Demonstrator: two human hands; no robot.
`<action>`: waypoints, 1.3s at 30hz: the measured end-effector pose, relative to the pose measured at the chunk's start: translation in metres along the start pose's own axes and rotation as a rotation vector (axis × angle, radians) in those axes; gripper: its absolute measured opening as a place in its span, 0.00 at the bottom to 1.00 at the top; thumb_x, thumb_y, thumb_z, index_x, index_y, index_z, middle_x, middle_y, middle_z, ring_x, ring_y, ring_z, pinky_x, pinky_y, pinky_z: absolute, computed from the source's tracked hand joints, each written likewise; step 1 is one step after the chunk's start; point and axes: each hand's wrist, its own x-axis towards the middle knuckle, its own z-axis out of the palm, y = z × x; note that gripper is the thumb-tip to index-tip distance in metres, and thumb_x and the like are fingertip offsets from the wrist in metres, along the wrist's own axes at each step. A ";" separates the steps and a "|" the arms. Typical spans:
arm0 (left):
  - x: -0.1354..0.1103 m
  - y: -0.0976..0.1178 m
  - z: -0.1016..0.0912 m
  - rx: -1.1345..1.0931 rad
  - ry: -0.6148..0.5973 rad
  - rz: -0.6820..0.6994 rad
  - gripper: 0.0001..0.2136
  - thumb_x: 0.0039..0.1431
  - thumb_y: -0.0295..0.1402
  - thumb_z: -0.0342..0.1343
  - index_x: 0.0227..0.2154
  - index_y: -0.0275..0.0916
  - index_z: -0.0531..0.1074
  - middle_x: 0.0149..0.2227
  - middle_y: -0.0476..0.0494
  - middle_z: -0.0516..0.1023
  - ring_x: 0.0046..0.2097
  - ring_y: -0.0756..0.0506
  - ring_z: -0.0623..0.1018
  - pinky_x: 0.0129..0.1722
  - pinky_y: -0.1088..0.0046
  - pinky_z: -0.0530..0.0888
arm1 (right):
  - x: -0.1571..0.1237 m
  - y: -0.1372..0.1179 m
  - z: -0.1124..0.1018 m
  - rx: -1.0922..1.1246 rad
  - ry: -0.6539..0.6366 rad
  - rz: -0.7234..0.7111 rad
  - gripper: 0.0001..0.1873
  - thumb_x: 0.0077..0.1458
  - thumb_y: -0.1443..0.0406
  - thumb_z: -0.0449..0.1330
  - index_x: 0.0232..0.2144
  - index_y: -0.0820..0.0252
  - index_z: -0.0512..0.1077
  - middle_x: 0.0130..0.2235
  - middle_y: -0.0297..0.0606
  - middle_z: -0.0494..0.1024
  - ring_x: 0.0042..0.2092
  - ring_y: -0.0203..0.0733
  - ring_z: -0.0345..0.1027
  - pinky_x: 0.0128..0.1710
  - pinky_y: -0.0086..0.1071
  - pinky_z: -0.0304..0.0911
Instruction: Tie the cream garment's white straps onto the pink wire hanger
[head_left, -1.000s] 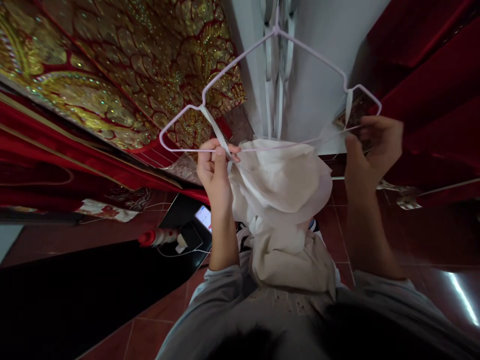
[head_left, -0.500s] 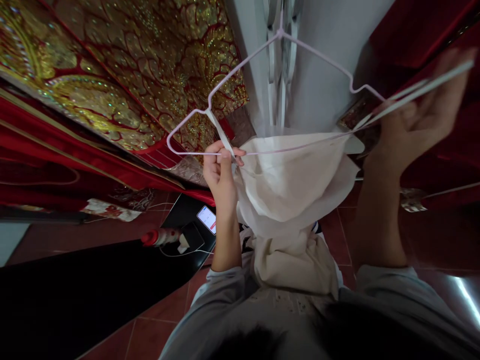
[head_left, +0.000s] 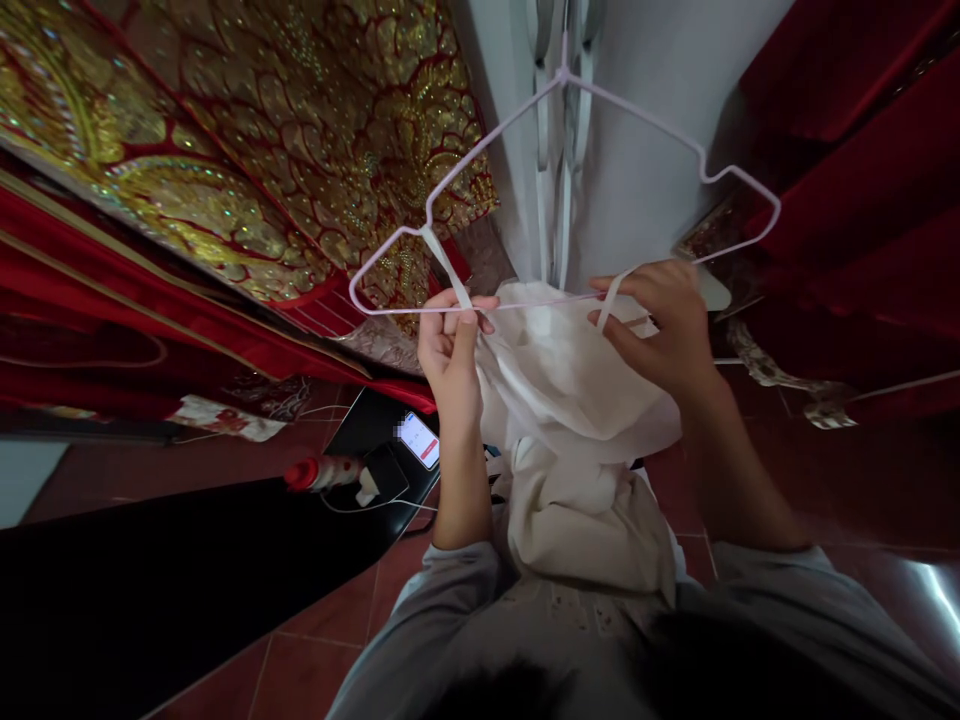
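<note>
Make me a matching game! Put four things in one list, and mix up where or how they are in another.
1. thin, pale lilac hanger
2. cream-white, soft cloth garment
3. patterned bottle with a red top
4. gold, glittery cloth

A. upper left of the picture
B. bunched in folds, mid-picture
C. left hand and right hand at its lower bar
D. on the black, shiny surface

Pairs: 1-C, 2-B, 3-D, 4-A

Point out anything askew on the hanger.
The straps look uneven: the left strap runs down from the left notch of the hanger, while the right strap sits lower, at the right hand, off its notch. No damage stands out.
</note>
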 end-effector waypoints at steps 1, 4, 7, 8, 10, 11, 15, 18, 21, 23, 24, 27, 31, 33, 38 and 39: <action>0.000 0.000 -0.003 0.015 -0.013 -0.009 0.12 0.65 0.43 0.66 0.45 0.43 0.77 0.39 0.44 0.84 0.33 0.49 0.76 0.41 0.70 0.74 | -0.001 0.001 0.002 -0.013 0.011 0.011 0.14 0.64 0.51 0.61 0.41 0.51 0.80 0.38 0.37 0.84 0.42 0.48 0.76 0.50 0.49 0.64; 0.000 0.002 -0.016 0.096 -0.058 -0.024 0.10 0.66 0.42 0.65 0.44 0.41 0.79 0.37 0.44 0.84 0.38 0.47 0.80 0.46 0.69 0.75 | -0.007 0.004 0.008 -0.022 0.013 0.010 0.12 0.64 0.53 0.61 0.42 0.51 0.78 0.39 0.37 0.84 0.43 0.48 0.75 0.52 0.49 0.62; -0.002 0.015 -0.026 0.210 -0.117 -0.044 0.08 0.67 0.40 0.65 0.42 0.41 0.82 0.37 0.44 0.84 0.42 0.47 0.81 0.49 0.69 0.75 | -0.009 0.005 0.014 -0.006 0.028 0.019 0.09 0.64 0.54 0.62 0.41 0.50 0.77 0.39 0.37 0.82 0.43 0.49 0.73 0.54 0.50 0.61; -0.002 0.022 -0.027 0.243 -0.136 -0.056 0.08 0.67 0.39 0.65 0.40 0.41 0.82 0.37 0.44 0.84 0.41 0.47 0.81 0.49 0.70 0.75 | -0.009 0.006 0.014 -0.003 0.030 0.024 0.09 0.64 0.55 0.63 0.41 0.50 0.77 0.39 0.37 0.81 0.44 0.49 0.73 0.55 0.50 0.60; 0.000 0.039 -0.028 0.276 -0.197 -0.097 0.08 0.67 0.40 0.65 0.37 0.40 0.82 0.34 0.44 0.83 0.37 0.47 0.80 0.43 0.71 0.76 | -0.008 0.007 0.014 0.001 0.023 0.030 0.07 0.64 0.56 0.63 0.40 0.49 0.77 0.38 0.37 0.80 0.44 0.49 0.72 0.55 0.49 0.60; 0.003 0.047 -0.028 0.260 -0.233 -0.112 0.09 0.67 0.41 0.65 0.36 0.41 0.82 0.32 0.44 0.82 0.34 0.47 0.78 0.39 0.71 0.75 | -0.008 0.008 0.013 0.001 0.016 0.032 0.07 0.64 0.56 0.63 0.41 0.49 0.77 0.38 0.37 0.79 0.44 0.50 0.72 0.55 0.49 0.60; 0.029 0.079 -0.023 -0.041 -0.254 -0.084 0.11 0.62 0.46 0.68 0.39 0.45 0.83 0.31 0.46 0.79 0.31 0.46 0.76 0.24 0.72 0.68 | -0.010 0.006 0.012 0.001 0.003 0.027 0.06 0.64 0.58 0.61 0.41 0.48 0.76 0.38 0.37 0.79 0.44 0.49 0.72 0.56 0.50 0.60; 0.055 0.089 -0.030 -0.135 -0.077 -0.094 0.09 0.67 0.43 0.63 0.46 0.49 0.80 0.47 0.48 0.83 0.50 0.42 0.82 0.29 0.73 0.72 | -0.011 0.004 0.014 -0.002 -0.006 0.018 0.06 0.64 0.59 0.60 0.42 0.49 0.76 0.39 0.37 0.80 0.45 0.50 0.72 0.56 0.50 0.61; 0.070 0.080 -0.053 -0.137 0.148 -0.004 0.15 0.79 0.38 0.44 0.48 0.47 0.78 0.55 0.53 0.82 0.67 0.43 0.73 0.44 0.72 0.78 | -0.011 0.006 0.015 -0.018 -0.036 0.029 0.08 0.64 0.59 0.59 0.44 0.49 0.75 0.41 0.38 0.81 0.47 0.51 0.73 0.57 0.51 0.61; 0.071 0.064 -0.072 -0.105 0.250 0.031 0.22 0.81 0.35 0.36 0.47 0.47 0.79 0.55 0.55 0.83 0.70 0.44 0.70 0.47 0.69 0.78 | -0.011 0.010 0.014 -0.025 -0.035 0.032 0.08 0.64 0.59 0.59 0.44 0.49 0.76 0.42 0.39 0.81 0.47 0.52 0.73 0.58 0.52 0.61; 0.069 0.055 -0.080 -0.066 0.273 0.016 0.23 0.81 0.35 0.36 0.47 0.48 0.79 0.56 0.55 0.83 0.70 0.44 0.71 0.45 0.67 0.78 | -0.010 0.012 0.014 -0.025 -0.032 0.034 0.08 0.63 0.58 0.60 0.44 0.49 0.76 0.42 0.39 0.82 0.47 0.52 0.73 0.58 0.52 0.61; 0.056 0.027 -0.084 0.075 0.183 -0.121 0.14 0.78 0.41 0.47 0.50 0.51 0.79 0.57 0.52 0.83 0.64 0.38 0.77 0.36 0.66 0.74 | -0.009 0.015 0.014 -0.010 -0.030 0.046 0.09 0.61 0.56 0.64 0.43 0.48 0.76 0.41 0.39 0.81 0.48 0.53 0.73 0.58 0.53 0.61; 0.030 0.009 -0.035 -0.010 -0.092 -0.214 0.20 0.67 0.54 0.60 0.48 0.43 0.77 0.52 0.37 0.84 0.54 0.38 0.83 0.30 0.71 0.75 | -0.007 0.004 0.019 -0.005 -0.016 0.036 0.12 0.60 0.53 0.66 0.43 0.49 0.76 0.42 0.39 0.82 0.48 0.53 0.74 0.57 0.53 0.63; 0.020 0.011 -0.006 -0.048 -0.097 -0.241 0.21 0.67 0.57 0.57 0.42 0.43 0.74 0.43 0.39 0.84 0.50 0.39 0.84 0.31 0.72 0.77 | -0.008 -0.003 0.019 -0.002 -0.011 0.018 0.14 0.61 0.52 0.66 0.46 0.48 0.77 0.43 0.39 0.82 0.48 0.53 0.75 0.57 0.53 0.65; 0.010 0.021 0.017 -0.087 -0.064 -0.192 0.20 0.67 0.56 0.59 0.35 0.44 0.66 0.27 0.48 0.71 0.40 0.43 0.82 0.27 0.73 0.76 | -0.017 0.026 -0.005 0.038 0.501 0.077 0.18 0.60 0.56 0.69 0.53 0.44 0.77 0.47 0.40 0.80 0.48 0.54 0.77 0.50 0.51 0.71; 0.011 0.021 0.016 -0.086 -0.067 -0.190 0.20 0.67 0.56 0.59 0.35 0.44 0.66 0.27 0.48 0.70 0.39 0.44 0.81 0.27 0.74 0.75 | -0.018 0.039 -0.011 0.067 0.636 0.092 0.18 0.60 0.58 0.69 0.53 0.42 0.78 0.48 0.38 0.79 0.48 0.53 0.77 0.50 0.50 0.72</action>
